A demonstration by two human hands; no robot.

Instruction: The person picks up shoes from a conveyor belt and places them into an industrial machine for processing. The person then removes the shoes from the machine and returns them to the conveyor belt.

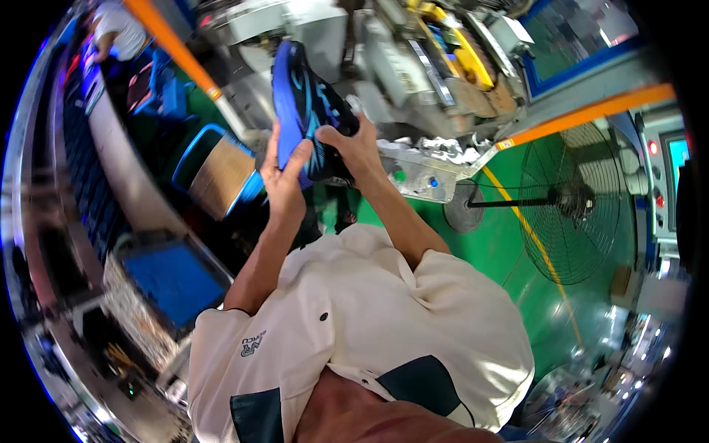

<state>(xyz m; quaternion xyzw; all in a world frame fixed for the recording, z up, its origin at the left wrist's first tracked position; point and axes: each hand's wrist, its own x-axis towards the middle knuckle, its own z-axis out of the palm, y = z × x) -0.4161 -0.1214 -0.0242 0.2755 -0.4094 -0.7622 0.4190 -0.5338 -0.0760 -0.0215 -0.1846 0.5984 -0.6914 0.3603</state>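
Observation:
A shoe (314, 96) with a black upper, light blue stripes and a violet-blue sole is held up in front of me, its narrow end pointing away. Along the blue sole side, my left hand (283, 173) grips it with thumb and fingers. My right hand (357, 151) is closed round the black upper from the other side, its thumb pressing near the middle. Part of the right hand's fingers is hidden behind the shoe. Just beyond the shoe stands a grey machine (325, 37), and a metal panel with green and blue buttons (417, 177) sits right of my right wrist.
A blue-framed stool (221, 173) stands left of my arms. Further left runs a conveyor (133, 162) with dark items beside it; a person (122, 29) is at its far end. Orange bars (591, 114) frame the machine. A large wire fan (572, 199) stands on the green floor at right.

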